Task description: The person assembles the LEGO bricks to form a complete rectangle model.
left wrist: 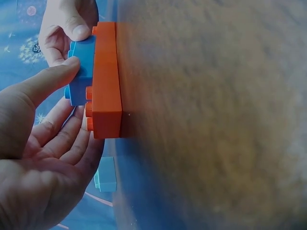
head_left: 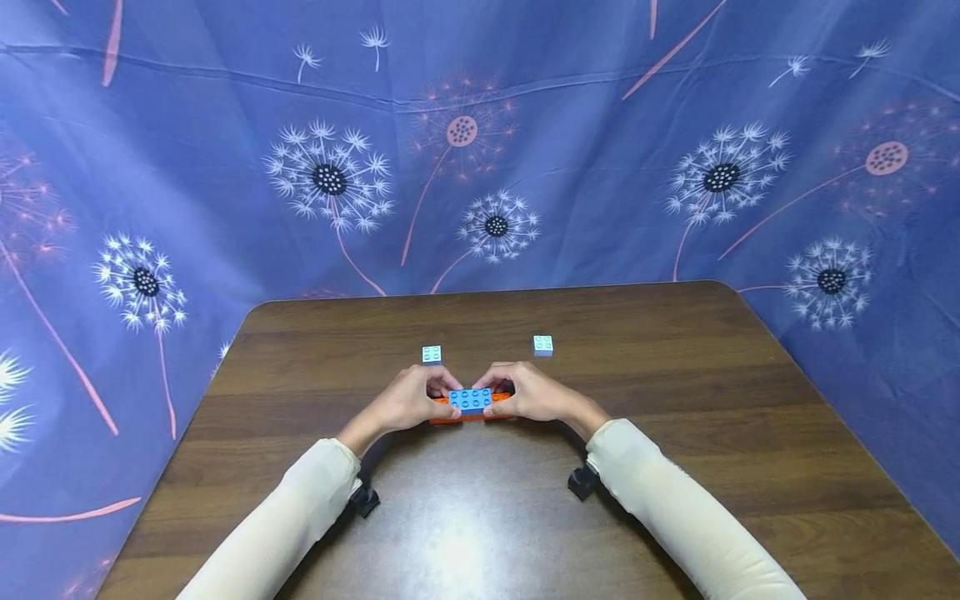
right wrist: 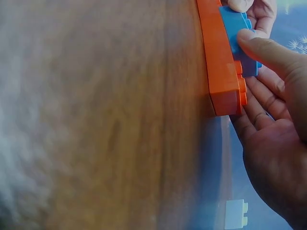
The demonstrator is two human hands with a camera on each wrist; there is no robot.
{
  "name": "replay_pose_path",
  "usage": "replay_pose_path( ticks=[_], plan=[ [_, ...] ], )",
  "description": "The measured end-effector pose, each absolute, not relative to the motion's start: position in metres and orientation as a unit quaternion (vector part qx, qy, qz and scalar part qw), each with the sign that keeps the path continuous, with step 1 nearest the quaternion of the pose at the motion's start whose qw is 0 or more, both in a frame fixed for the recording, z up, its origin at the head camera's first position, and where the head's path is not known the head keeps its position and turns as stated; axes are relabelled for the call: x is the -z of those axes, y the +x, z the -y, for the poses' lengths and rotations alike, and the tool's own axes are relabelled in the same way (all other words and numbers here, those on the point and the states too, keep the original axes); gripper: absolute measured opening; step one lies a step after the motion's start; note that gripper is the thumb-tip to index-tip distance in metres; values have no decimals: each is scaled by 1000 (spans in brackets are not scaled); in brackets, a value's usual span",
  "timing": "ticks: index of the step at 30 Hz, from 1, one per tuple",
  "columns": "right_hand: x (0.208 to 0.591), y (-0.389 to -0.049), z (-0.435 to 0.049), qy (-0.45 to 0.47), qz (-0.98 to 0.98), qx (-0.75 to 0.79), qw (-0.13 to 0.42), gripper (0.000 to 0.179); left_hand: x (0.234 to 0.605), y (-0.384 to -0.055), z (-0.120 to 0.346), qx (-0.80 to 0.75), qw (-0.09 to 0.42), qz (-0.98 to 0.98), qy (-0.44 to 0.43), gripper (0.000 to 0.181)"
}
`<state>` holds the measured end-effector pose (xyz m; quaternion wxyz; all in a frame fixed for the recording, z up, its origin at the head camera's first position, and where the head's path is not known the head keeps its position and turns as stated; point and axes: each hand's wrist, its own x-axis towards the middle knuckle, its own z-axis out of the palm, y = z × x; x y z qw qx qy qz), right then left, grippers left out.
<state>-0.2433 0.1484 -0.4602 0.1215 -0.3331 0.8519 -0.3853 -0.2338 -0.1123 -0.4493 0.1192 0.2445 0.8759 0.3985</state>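
A blue toy building brick (head_left: 471, 401) sits on the middle of a longer orange brick (head_left: 472, 418), whose studs show at both ends. My left hand (head_left: 408, 398) pinches the left end of the blue brick (left wrist: 82, 72), thumb on its near side and fingers behind. At the other end my right hand (head_left: 531, 393) pinches it the same way, its thumb against the near face in the right wrist view. The orange brick (right wrist: 221, 62) lies along the tabletop with its long side toward me.
Two small pale blue bricks stand farther back on the wooden table (head_left: 637, 358): a left one (head_left: 431, 355) just beyond my left hand and a right one (head_left: 543, 345) beyond my right. A blue dandelion-print cloth (head_left: 585, 167) hangs behind the table's far edge.
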Motion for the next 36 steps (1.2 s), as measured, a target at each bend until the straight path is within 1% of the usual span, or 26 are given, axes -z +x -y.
replay_pose_path(
  ticks=[9, 15, 18, 24, 30, 36],
  plan=[
    [455, -242, -148, -325, -860, 373, 127, 35, 448, -234, 112, -408, 129, -867, 256, 28],
    [452, -242, -149, -337, -853, 373, 140, 36, 451, -233, 114, -417, 135, -863, 252, 28],
    [447, -246, -153, -347, -844, 386, 136, 39, 451, -234, 114, -420, 133, -862, 252, 29],
    [435, -258, -172, -324, -844, 416, 101, 45, 450, -234, 115, -414, 130, -864, 253, 30],
    [428, -273, -198, -281, -856, 430, 60, 40, 448, -233, 115, -417, 130, -863, 253, 30],
    [426, -284, -220, -240, -865, 438, 51, 41, 447, -233, 114, -414, 127, -863, 260, 30]
  ],
)
